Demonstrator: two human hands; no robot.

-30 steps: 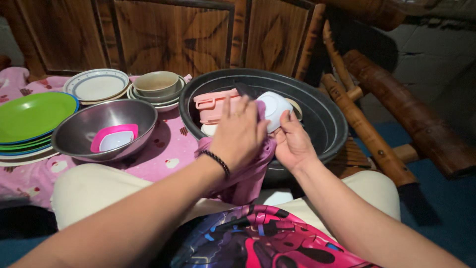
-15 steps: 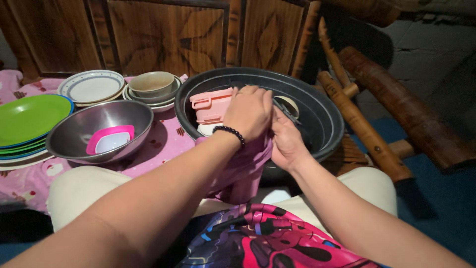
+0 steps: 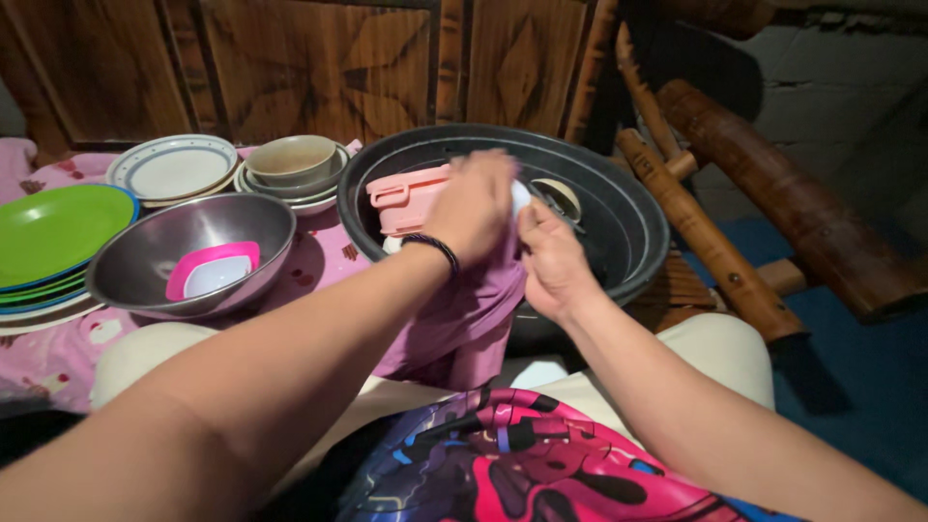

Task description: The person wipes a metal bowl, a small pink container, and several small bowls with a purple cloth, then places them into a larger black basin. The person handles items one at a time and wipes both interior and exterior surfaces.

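A small white bowl is held over the near rim of the large black basin, almost wholly hidden between the two hands. The step in hand looks like wiping it dry; the next move would call for the bowl to be turned in the fingers so that an unwiped part meets the cloth.

From the left, glossy green plates are stacked on a pink patterned cloth, beside a dull steel mixing bowl in which a pink-rimmed square dish lies. Behind are pale round plates and a beige bowl. A soft purple cloth hangs from the left hand, which is blurred and pressed, fingers curled, against the bowl through the fabric. A salmon plastic lidded box rests inside the basin. The right hand is closed on the bowl's edge and the cloth. Further right, rounded wooden rails are seen.
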